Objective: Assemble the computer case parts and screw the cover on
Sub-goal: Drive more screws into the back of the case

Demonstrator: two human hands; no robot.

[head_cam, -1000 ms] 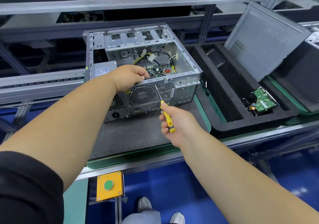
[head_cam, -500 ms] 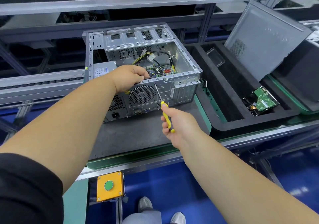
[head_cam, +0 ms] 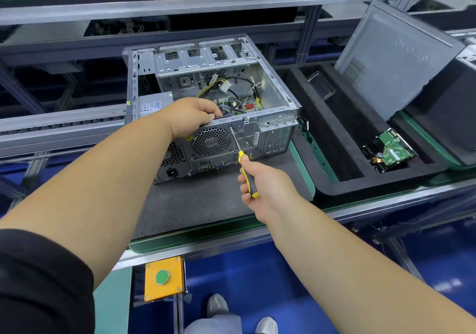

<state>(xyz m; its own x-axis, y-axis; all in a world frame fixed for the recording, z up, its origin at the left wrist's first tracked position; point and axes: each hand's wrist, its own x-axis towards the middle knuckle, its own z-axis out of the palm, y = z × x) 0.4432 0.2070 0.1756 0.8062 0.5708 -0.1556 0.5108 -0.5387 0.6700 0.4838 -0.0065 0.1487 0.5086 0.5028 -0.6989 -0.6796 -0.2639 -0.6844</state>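
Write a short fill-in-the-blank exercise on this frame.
1. The right hand grips a screwdriver with a ____ and black handle.
2. The left hand grips the top rear edge of the ____.
3. The button on the yellow box is ____.

Missing words: yellow; computer case; green

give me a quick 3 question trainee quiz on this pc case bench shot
1. True or false: the side cover is already fitted on the computer case.
2. The right hand holds which tool? A) pliers B) screwdriver C) wrench
3. Fill in: the left hand grips the case's top rear ____.

Key
1. False: it leans beside the foam tray, and the case is open on top.
2. B: yellow handle, tip at the rear panel beside the fan grille.
3. edge
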